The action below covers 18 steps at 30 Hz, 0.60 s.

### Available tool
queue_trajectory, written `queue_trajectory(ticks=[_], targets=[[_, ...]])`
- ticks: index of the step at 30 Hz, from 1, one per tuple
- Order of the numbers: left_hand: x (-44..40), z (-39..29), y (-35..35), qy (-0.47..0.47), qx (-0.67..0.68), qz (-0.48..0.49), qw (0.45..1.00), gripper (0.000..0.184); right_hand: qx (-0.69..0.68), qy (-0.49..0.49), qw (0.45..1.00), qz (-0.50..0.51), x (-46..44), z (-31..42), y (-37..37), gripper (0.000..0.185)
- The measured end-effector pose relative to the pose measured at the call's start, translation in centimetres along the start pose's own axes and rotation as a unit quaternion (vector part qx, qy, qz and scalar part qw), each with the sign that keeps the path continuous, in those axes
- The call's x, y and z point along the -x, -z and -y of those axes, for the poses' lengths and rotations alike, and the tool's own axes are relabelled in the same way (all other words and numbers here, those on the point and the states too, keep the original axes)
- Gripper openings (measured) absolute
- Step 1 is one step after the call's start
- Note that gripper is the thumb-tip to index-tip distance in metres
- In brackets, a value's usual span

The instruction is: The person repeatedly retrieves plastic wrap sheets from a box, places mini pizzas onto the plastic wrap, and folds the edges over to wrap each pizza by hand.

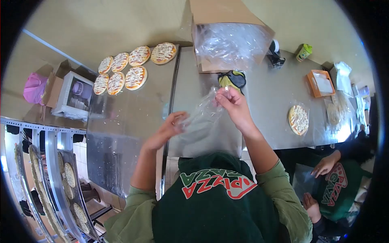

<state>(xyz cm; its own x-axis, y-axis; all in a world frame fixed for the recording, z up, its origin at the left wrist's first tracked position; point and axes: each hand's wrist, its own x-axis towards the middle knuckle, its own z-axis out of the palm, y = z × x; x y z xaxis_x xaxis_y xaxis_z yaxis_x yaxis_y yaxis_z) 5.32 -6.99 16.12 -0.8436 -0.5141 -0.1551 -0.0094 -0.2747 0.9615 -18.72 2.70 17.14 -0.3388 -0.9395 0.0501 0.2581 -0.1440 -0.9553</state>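
Observation:
A clear plastic bag (202, 111) hangs over the metal table, stretched between my two hands. My right hand (234, 103) pinches its upper edge between thumb and fingers. At the bag's left side is my left hand (172, 124), fingers half curled and blurred; its fingertips meet or overlap the plastic, and I cannot tell whether they grip it. Just beyond my right hand lies a yellow-and-black object (231, 81), partly covered. Behind it stands an open cardboard box (233, 67) full of clear plastic bags (231, 42).
Several topped pizzas (136, 77) lie on the left table (129, 117). On the right are a pizza in clear plastic (298, 120), an orange box (320, 83) and a green cup (304, 52). A rack with pizzas (69, 174) stands lower left. A co-worker's hands (326, 164) hold clear plastic lower right.

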Motion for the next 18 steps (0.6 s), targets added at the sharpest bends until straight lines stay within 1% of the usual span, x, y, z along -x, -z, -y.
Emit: queue_trajectory(ticks=[1, 2, 4, 5, 6, 7, 8, 10, 11, 13, 14, 16, 17, 18], targets=[[-0.7, -0.6, -0.1, 0.01, 0.057, -0.015, 0.998, 0.046, -0.003, 0.003, 1.0, -0.015, 0.7, 0.1, 0.4, 0.015], [-1.4, -1.2, -0.4, 0.022, 0.112, -0.029, 0.993, 0.049, 0.06, 0.008, 0.998, -0.02, 1.5, 0.3, 0.6, 0.014], [-3.7, -2.4, -2.9, -0.008, 0.032, 0.005, 0.999, 0.047, 0.186, 0.014, 0.982, -0.034, 3.4, 0.9, 1.2, 0.012], [-4.8, -2.9, -4.7, -0.024, -0.008, 0.024, 0.999, 0.046, 0.211, 0.041, 0.976, -0.047, 4.0, 1.1, 1.4, 0.012], [-5.9, -3.4, -6.3, -0.014, -0.16, 0.009, 0.987, 0.04, 0.236, 0.068, 0.968, -0.06, 4.6, 1.3, 1.6, 0.011], [-6.9, -3.9, -8.0, -0.006, -0.308, -0.008, 0.951, 0.035, 0.262, 0.095, 0.958, -0.073, 5.0, 1.5, 1.9, 0.01], [-7.6, -3.8, -9.5, 0.0, -0.448, -0.025, 0.894, 0.03, 0.254, 0.104, 0.957, -0.093, 5.5, 1.6, 2.3, 0.009], [-7.8, -2.0, -12.0, -0.086, -0.405, -0.164, 0.895, 0.024, 0.235, 0.122, 0.955, -0.132, 6.3, 1.8, 3.1, 0.008], [-8.0, -1.3, -12.6, -0.128, -0.379, -0.231, 0.887, 0.023, 0.159, 0.103, 0.967, -0.173, 6.4, 1.6, 3.9, 0.008], [-8.5, -0.4, -12.9, -0.214, -0.357, -0.282, 0.864, 0.02, 0.0, 0.061, 0.966, -0.251, 6.3, 0.2, 6.0, 0.008], [-8.5, -0.2, -13.0, -0.254, -0.343, -0.308, 0.85, 0.019, -0.037, 0.052, 0.955, -0.289, 6.6, -0.4, 6.5, 0.009], [-8.1, -0.4, -12.3, -0.195, -0.245, -0.337, 0.888, 0.015, -0.109, 0.034, 0.928, -0.356, 6.5, -1.5, 7.2, 0.01], [-7.8, -0.7, -11.7, -0.166, -0.195, -0.351, 0.901, 0.014, -0.108, 0.058, 0.898, -0.423, 6.5, -2.3, 8.4, 0.016], [-7.6, -0.8, -10.9, -0.236, -0.27, -0.356, 0.863, 0.012, -0.086, 0.048, 0.923, -0.373, 6.7, -1.7, 7.9, 0.018]])
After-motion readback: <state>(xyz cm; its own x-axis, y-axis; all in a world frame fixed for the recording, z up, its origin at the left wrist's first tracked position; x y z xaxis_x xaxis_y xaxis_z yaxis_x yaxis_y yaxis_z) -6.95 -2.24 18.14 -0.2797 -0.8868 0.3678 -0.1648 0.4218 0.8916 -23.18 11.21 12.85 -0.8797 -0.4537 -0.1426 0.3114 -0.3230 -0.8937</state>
